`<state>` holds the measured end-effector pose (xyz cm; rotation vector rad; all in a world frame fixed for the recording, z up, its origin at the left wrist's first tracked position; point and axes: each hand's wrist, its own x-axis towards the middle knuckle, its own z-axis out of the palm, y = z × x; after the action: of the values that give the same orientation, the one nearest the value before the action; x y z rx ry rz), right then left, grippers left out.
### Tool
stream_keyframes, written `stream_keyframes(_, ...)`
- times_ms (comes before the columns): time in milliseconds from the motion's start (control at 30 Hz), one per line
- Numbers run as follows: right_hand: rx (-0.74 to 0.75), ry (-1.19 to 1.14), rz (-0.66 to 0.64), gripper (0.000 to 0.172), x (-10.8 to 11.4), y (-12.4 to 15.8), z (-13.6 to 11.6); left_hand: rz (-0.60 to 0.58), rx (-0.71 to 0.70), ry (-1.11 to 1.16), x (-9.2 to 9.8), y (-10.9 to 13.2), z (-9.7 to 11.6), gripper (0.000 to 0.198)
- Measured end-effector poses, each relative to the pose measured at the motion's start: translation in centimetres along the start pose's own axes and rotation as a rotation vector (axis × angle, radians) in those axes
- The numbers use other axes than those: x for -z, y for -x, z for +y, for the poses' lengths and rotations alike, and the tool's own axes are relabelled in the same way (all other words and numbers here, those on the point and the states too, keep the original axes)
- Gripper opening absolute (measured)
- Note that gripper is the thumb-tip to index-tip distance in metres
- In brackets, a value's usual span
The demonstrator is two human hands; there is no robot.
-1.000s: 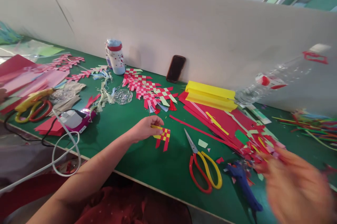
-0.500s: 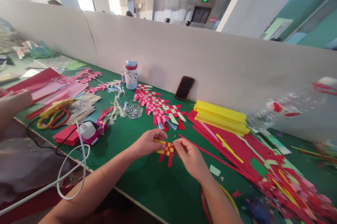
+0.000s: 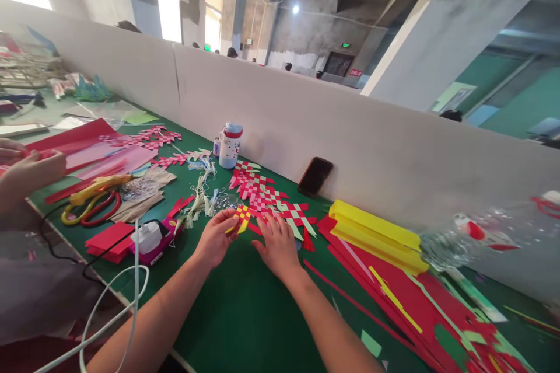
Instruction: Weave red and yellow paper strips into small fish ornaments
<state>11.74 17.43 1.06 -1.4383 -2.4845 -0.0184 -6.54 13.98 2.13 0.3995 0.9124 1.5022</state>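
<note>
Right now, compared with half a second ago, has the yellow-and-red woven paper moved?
Yes: against the phone, the yellow-and-red woven paper has shifted left and forward, toward the clear dish.

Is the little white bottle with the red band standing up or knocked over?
Standing up. The white bottle has its bottom on the green table and its light blue lid at the top.
</note>
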Motion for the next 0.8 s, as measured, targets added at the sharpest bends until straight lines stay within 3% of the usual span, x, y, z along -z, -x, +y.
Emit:
stream_keyframes(167, -0.011, 0.093, -0.039, 0.042, -1.2, -1.5, 0.6, -0.009, 0.026, 0.022, -0.2, 0.1, 0.1, 0.039)
stream_keyframes(467, -0.075, 0.149, -0.098, 0.041, -0.9, -2.3, 3.7, -0.064, 0.019, -0.131, -0.5, 0.3, -0.5, 0.036)
stream_keyframes(667, -0.132, 0.117, -0.042, 0.041, 0.3, -2.2, 5.6, -0.136, -0.068, -0.501, -0.4, 0.4, -0.7, 0.026)
stream_keyframes(800, -0.13, 0.06, 0.009, 0.043, 2.0, -1.1, 6.6, -0.084, -0.247, -0.85, 0.5, 0.2, -0.1, 0.021)
